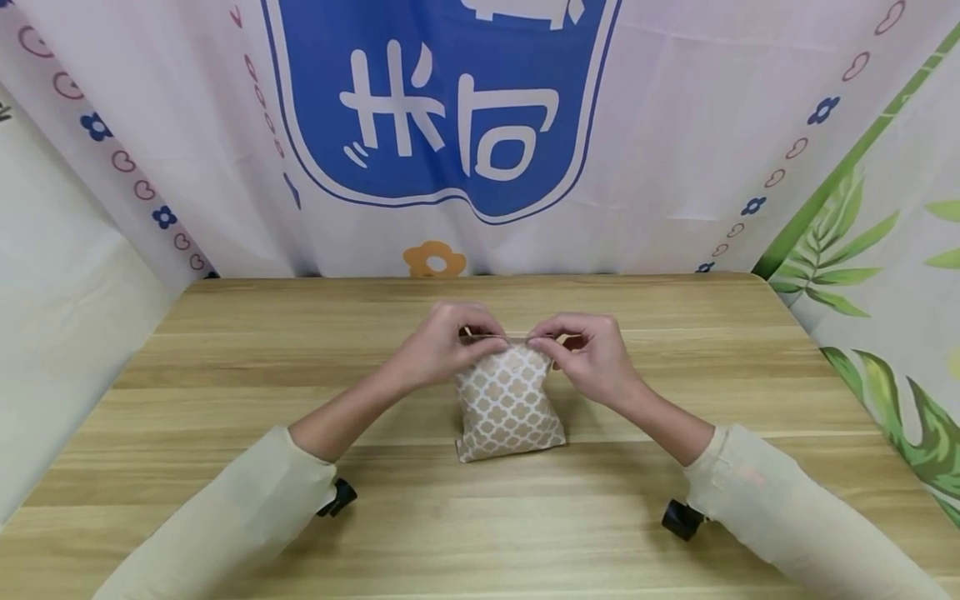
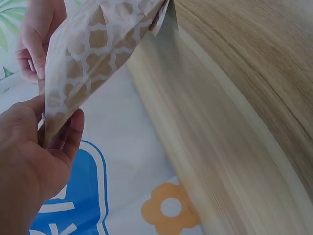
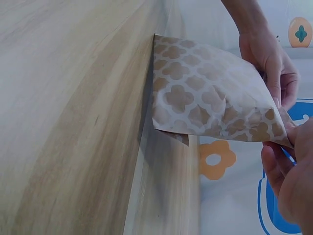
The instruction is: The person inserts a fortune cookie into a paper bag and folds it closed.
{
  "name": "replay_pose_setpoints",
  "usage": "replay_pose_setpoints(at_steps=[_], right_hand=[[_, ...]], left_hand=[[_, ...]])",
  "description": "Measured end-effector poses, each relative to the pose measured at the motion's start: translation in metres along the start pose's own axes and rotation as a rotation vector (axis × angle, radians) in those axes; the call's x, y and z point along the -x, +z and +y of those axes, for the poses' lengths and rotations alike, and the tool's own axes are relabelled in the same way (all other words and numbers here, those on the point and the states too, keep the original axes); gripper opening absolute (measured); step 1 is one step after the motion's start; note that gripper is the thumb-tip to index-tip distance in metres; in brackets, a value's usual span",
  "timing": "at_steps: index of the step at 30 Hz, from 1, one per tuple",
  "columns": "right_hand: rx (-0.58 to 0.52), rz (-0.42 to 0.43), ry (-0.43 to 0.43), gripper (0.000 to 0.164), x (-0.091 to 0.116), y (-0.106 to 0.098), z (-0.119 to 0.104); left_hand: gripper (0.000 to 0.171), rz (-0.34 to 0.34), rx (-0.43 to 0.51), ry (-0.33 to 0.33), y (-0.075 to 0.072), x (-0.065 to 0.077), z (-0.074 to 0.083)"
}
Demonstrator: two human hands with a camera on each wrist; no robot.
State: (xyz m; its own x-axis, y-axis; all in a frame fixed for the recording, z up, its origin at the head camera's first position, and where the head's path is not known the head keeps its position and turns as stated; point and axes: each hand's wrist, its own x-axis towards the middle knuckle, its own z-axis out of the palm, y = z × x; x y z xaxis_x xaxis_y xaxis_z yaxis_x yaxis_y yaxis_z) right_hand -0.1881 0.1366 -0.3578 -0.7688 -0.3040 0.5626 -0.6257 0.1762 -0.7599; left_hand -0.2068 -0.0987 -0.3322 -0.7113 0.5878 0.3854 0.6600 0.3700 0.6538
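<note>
A brown paper bag (image 1: 506,404) with a white lattice pattern stands on the table, its bottom edge toward the person and its top edge pinched by both hands. My left hand (image 1: 450,342) grips the top left corner between thumb and fingers. At the top right corner, my right hand (image 1: 592,354) pinches the same edge. From the left wrist, the bag (image 2: 93,54) bulges in the middle and narrows to the edge in the fingers. In the right wrist view the bag (image 3: 210,93) shows a folded flap at its base. Its contents are hidden.
The wooden table (image 1: 225,400) extends around the bag on all sides. Behind its far edge hangs a white curtain (image 1: 675,150) with a blue emblem and an orange flower. Black wrist devices (image 1: 681,520) sit below both cream sleeves.
</note>
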Motion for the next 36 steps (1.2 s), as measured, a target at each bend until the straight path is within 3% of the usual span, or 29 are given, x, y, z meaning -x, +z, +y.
replay_pose_setpoints(at_steps=[18, 28, 36], right_hand=[[-0.005, 0.035, 0.014, 0.003, 0.0, -0.002, 0.002], [-0.023, 0.037, 0.035, 0.004, -0.001, -0.003, -0.001], [-0.026, 0.036, 0.053, 0.005, 0.0, -0.006, 0.002]], left_hand=[[0.004, 0.02, -0.01, -0.031, -0.012, 0.011, -0.005], [0.005, 0.023, -0.049, -0.007, -0.014, 0.013, -0.007], [0.005, 0.002, 0.022, -0.012, -0.018, 0.016, -0.007]])
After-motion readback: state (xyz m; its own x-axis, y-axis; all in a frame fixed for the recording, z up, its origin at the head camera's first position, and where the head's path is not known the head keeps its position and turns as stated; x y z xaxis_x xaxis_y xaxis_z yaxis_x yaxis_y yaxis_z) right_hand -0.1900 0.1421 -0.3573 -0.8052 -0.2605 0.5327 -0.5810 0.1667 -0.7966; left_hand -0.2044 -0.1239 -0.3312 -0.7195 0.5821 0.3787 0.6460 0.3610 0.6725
